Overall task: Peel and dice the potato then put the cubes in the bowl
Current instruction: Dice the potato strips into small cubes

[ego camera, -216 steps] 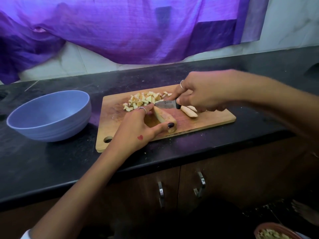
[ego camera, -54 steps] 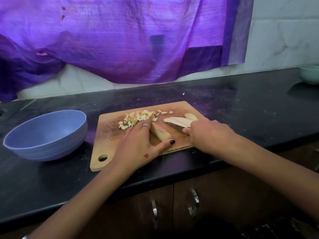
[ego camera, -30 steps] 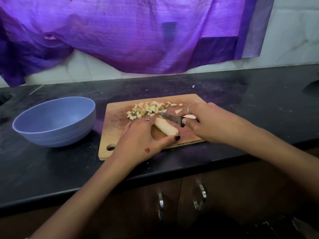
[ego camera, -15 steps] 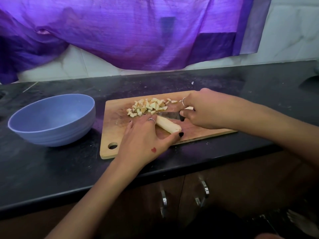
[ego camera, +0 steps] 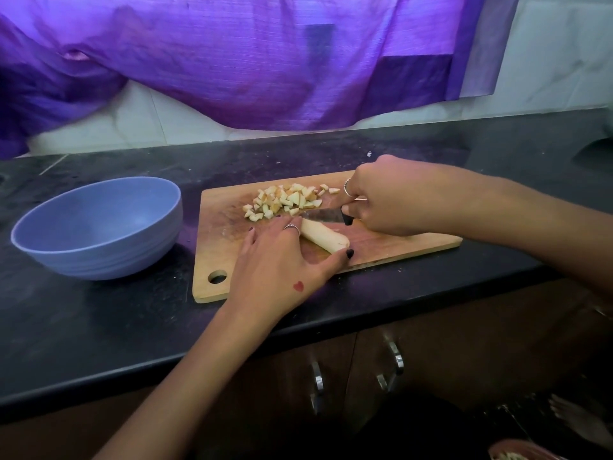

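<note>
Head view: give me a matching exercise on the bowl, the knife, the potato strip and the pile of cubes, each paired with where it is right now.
Things:
1. bowl
2. knife
3. potato strip
4. pile of cubes

Places:
A. loose on the far part of the cutting board
B. gripped by the right hand
C. on the counter, left of the board
D. held down on the board by the left hand

Pairs: 1-C, 2-B, 3-D, 4-A

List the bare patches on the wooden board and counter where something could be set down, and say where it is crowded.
Free: the rectangular wooden cutting board near its hanging hole, and the black stone counter in front of the round blue bowl. Crowded: the board's middle, with diced potato cubes, left hand, right hand and black-handled knife.
</note>
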A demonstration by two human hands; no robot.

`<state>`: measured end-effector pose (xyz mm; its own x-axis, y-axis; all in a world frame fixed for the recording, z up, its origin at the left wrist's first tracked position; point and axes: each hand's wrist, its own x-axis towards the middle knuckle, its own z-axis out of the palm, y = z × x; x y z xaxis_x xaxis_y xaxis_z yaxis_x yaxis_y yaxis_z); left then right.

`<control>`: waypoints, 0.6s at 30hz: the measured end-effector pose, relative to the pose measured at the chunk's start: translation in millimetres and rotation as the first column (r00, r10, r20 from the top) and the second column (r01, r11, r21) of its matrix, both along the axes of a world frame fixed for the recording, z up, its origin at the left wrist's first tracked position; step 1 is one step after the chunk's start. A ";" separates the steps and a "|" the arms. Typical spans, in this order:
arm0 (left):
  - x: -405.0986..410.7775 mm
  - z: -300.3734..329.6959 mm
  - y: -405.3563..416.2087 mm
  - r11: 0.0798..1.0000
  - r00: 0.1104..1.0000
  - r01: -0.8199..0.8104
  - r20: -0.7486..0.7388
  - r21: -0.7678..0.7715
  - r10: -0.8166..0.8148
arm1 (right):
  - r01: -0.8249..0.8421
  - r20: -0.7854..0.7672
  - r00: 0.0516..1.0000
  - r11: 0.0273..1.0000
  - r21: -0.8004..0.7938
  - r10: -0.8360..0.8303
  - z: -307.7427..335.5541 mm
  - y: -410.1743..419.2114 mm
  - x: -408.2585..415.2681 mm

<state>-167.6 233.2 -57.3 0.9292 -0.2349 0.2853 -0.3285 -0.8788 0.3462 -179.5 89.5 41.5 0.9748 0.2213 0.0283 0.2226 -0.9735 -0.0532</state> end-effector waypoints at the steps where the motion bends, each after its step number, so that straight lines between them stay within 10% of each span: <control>1: -0.7 0.5 0.0 1.000 1.000 0.000 -0.001 -0.003 0.000 | 0.003 -0.003 1.000 1.000 -0.015 -0.003 0.5 1.1 1.1; 18: -4.7 6.5 -3.9 0.997 0.999 -0.052 -0.017 -0.054 0.051 | -0.076 -0.129 0.991 0.963 -0.260 0.043 20.4 3.7 -0.3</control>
